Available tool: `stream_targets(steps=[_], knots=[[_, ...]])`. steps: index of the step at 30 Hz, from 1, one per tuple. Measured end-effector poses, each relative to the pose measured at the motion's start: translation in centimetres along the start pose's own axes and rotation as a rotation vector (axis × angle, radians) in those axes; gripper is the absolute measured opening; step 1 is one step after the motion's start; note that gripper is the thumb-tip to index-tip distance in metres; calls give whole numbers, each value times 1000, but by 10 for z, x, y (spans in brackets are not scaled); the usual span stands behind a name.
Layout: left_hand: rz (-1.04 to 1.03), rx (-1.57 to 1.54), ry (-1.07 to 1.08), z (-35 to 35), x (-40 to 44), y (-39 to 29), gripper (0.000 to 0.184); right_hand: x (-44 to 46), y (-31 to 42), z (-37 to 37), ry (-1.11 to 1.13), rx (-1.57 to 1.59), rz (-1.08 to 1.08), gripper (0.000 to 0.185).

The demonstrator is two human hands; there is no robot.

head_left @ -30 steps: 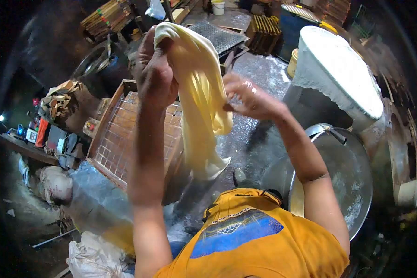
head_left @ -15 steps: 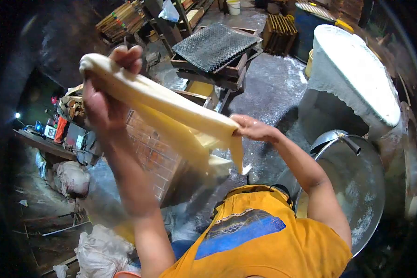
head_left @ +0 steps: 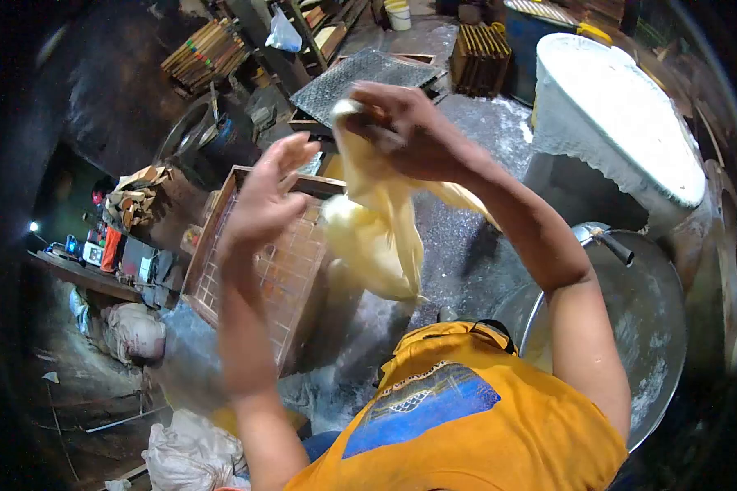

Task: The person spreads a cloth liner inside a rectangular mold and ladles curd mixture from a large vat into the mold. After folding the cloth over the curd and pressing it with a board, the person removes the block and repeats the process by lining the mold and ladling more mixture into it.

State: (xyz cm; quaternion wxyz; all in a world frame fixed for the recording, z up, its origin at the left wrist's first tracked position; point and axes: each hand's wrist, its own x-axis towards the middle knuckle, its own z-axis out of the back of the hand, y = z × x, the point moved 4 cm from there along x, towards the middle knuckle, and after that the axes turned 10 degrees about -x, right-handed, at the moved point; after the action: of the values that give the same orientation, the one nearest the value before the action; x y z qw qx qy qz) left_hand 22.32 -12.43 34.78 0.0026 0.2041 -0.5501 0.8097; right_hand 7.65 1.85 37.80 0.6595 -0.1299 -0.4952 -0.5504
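Note:
A pale yellow, limp, stretchy sheet [head_left: 385, 237] hangs in folds in front of me, blurred by motion. My right hand [head_left: 405, 135] is closed on its upper end, near the middle of the view. To the left of the sheet, my left hand [head_left: 270, 192] is raised with thumb and fingers apart and nothing between them. Below my left hand lies a wooden frame with a wire grid [head_left: 291, 270].
A large metal basin [head_left: 630, 344] stands at my right, with a metal ladle [head_left: 598, 237] on its rim. Behind it is a white-covered drum [head_left: 622, 123]. A dark textured sheet [head_left: 364, 82] lies ahead on crates; white sacks [head_left: 192, 454] sit at lower left.
My left hand has let go of the sheet and moved right. My right hand has risen and moved left with the sheet, which now hangs down from it.

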Motion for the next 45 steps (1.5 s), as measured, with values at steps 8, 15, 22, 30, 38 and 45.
stream_targets(steps=[8, 15, 22, 30, 38, 45], knots=[[-150, -275, -299, -55, 16, 36, 38, 24, 13, -29, -74, -266, -20, 16], [-260, -443, -474, -38, 11, 39, 19, 27, 21, -18, 9, 163, -176, 25], [-402, -743, -436, 6, 3, 23, 38, -57, -43, -59, 231, 574, -259, 35], [-576, -757, -488, 51, -18, -57, 32, -137, -66, -87, 53, 724, -551, 11], [-424, -227, -816, 128, -46, -118, 47, -77, -51, -6, -148, 377, -220, 31], [-575, 293, -1035, 221, -116, -211, 38, -209, -132, -115, 217, -231, -287, 24]])
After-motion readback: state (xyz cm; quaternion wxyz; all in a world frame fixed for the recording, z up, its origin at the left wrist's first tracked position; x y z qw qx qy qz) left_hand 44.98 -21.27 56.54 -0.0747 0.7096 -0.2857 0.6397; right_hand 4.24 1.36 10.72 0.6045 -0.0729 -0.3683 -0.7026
